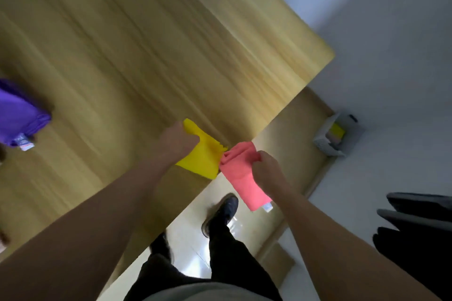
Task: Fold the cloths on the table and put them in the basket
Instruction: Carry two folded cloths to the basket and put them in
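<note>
My left hand (177, 142) grips a folded yellow cloth (203, 156) at the near edge of the wooden table (122, 44). My right hand (266, 168) holds a folded pink cloth (242, 178) with a white label, hanging past the table's edge over the floor. The two cloths touch. A purple cloth (17, 115) with a label lies on the table at the far left. A white basket (338, 135) stands on the floor by the wall at the right, with something yellow inside.
My legs and a dark shoe (221, 215) are on the shiny floor below the table edge. Dark objects (415, 225) stand at the right edge. A pale wall (391, 32) fills the upper right. The view is blurred.
</note>
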Demonstrator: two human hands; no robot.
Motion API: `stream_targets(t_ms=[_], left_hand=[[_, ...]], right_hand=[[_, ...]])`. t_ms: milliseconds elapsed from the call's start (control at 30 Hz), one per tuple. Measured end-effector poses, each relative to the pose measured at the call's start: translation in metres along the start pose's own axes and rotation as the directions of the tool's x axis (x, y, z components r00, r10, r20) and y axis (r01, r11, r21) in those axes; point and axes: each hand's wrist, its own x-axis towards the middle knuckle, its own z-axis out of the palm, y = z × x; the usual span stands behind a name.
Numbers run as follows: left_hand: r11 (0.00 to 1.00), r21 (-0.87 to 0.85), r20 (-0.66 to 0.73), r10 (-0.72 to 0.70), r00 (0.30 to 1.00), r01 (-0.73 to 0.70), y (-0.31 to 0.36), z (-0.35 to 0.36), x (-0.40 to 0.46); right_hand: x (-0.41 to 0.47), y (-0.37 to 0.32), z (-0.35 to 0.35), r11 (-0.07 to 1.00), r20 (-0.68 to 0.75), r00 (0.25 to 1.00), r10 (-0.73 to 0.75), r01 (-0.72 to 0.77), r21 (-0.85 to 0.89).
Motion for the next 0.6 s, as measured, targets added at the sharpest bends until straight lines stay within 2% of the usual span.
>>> stream_targets(t_ms=[133,300,433,600], left_hand=[[0.99,0.081,0.059,0.115,0.992,-0.12,0.091,0.078,0.001],[0.915,0.236,0.149,0.299,0.943,-0.327,0.197,0.184,-0.007],[0.876,0.283,0.254,0.324,0.912,-0.39,0.246,0.244,-0.003],[0.817,0.35,0.328,0.352,0.877,-0.459,0.308,0.299,0.013]], right_hand=[[0.016,0.072,-0.07,1.0,-0.01,0.999,0.031,-0.031,-0.007],[0.023,0.164,-0.147,0.992,0.03,0.992,0.126,-0.126,0.006],[0.027,0.212,-0.186,0.98,0.065,0.979,0.195,-0.197,0.034],[0.053,0.236,-0.233,0.977,0.026,0.978,0.205,-0.206,0.051]])
